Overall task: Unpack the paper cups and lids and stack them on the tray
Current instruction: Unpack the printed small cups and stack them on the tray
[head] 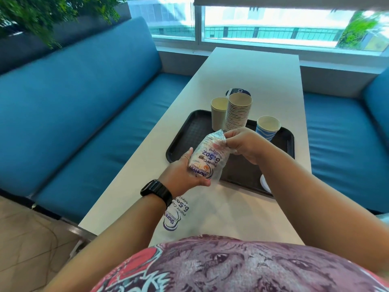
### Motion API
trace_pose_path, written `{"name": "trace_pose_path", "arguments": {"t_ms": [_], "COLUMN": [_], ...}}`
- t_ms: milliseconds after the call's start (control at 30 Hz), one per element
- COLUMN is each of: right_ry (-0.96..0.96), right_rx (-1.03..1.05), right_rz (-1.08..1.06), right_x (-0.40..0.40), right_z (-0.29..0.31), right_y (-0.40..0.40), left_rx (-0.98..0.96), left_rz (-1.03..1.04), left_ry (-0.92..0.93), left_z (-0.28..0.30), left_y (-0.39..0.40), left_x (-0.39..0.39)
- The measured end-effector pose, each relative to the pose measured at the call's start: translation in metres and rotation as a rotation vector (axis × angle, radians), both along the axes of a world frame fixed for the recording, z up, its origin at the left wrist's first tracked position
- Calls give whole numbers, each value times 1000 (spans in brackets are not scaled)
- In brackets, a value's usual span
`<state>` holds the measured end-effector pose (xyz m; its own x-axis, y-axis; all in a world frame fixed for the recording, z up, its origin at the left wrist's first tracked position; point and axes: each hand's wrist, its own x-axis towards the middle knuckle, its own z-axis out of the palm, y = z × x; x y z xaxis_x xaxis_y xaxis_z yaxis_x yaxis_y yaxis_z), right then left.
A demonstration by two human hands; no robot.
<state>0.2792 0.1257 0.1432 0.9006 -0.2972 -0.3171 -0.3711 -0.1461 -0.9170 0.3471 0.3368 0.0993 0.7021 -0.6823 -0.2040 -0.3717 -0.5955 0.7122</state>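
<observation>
Patterned shirt [242, 268] fills the bottom edge, and just past it an empty wrapper [175, 216] lies flat on the white counter [252, 81]. Up over the counter's near part, the left hand [185, 171] cups the base of a sealed pack [207, 159] of cups, fingers wrapped round it, while the right hand [242, 144] pinches the film at the top end. Looks like the opening step: that film needs tearing or peeling back before the cups slide out. Beyond sits the black tray [189, 133], carrying a tall stack [237, 113], a plain cup [219, 113] beside it and a blue striped cup [267, 127] to the right. Blue benches [84, 102] flank the counter, with a window [273, 24] at the far end.
</observation>
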Motion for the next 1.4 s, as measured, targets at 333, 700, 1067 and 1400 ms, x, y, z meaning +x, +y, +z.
{"name": "trace_pose_path", "arguments": {"t_ms": [333, 700, 1067, 1400], "right_ry": [-29, -124, -129, -130], "right_rx": [-82, -4, -4, -47], "right_rz": [8, -113, -40, -4], "right_x": [-4, -6, -2, -7], "right_z": [7, 10, 5, 13], "right_y": [1, 0, 26, 20], "left_rx": [35, 156, -144, -263], "left_rz": [121, -50, -30, 57], "left_ry": [30, -11, -266, -291], "left_z": [-5, -7, 14, 4], "left_y": [5, 5, -29, -29], "left_x": [-2, 13, -5, -4]}}
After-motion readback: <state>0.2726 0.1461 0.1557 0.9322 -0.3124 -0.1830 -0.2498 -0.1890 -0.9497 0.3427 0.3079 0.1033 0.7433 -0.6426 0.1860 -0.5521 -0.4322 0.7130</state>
